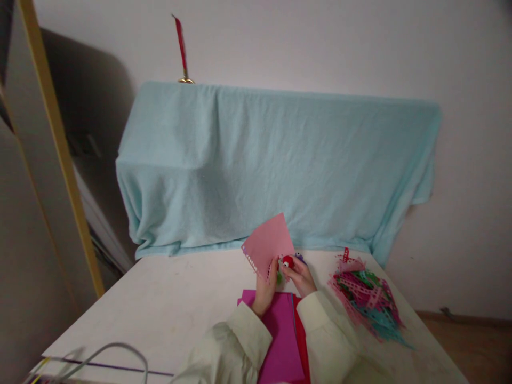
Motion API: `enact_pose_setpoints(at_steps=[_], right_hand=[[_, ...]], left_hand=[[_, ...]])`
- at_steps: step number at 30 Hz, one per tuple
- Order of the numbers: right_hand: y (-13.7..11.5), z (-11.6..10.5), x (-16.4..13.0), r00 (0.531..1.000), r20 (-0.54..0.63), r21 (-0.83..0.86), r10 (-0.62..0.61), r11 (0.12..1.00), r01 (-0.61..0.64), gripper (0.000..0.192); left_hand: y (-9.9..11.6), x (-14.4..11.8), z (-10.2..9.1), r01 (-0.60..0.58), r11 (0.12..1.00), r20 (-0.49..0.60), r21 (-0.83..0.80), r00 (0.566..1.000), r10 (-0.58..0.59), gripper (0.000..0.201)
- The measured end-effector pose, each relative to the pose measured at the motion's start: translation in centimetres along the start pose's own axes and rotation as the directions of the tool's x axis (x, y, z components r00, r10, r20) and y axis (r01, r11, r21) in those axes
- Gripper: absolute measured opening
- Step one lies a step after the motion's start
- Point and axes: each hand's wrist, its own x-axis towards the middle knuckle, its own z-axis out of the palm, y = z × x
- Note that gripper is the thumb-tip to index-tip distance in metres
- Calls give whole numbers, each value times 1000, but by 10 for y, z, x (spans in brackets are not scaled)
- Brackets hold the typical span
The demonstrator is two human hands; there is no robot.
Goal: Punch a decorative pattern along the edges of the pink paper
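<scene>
A pink sheet of paper (pixel 269 240) is tilted up in my left hand (pixel 264 292), whose fingers are closed on its lower edge. Small punched holes run along the sheet's left and lower edges. My right hand (pixel 302 277) grips a small red paper punch (pixel 287 261) with a white, eye-like spot, close to the sheet's lower right edge. Just behind the right fingers a small blue-purple object (pixel 299 257) shows in part. Something green (pixel 279 278) is partly visible between the hands. Under my wrists lie magenta sheets (pixel 280 333) and a red sheet (pixel 303 333).
A loose heap of punched paper strips (pixel 370 301) in several colours lies on the right of the white table (pixel 160 298). A light blue cloth (pixel 280 160) drapes over something at the back. A grey cable (pixel 116 345) loops at the front left.
</scene>
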Motion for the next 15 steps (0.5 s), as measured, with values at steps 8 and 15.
enact_pose_setpoints(at_steps=[8, 15], right_hand=[[5, -1, 2, 994, -110, 59, -16, 998, 23, 40], [18, -10, 6, 998, -55, 12, 3, 1000, -2, 42]], left_hand=[[5, 0, -1, 11, 999, 8, -37, 1000, -10, 32], [10, -2, -3, 40, 992, 42, -123, 999, -35, 33]])
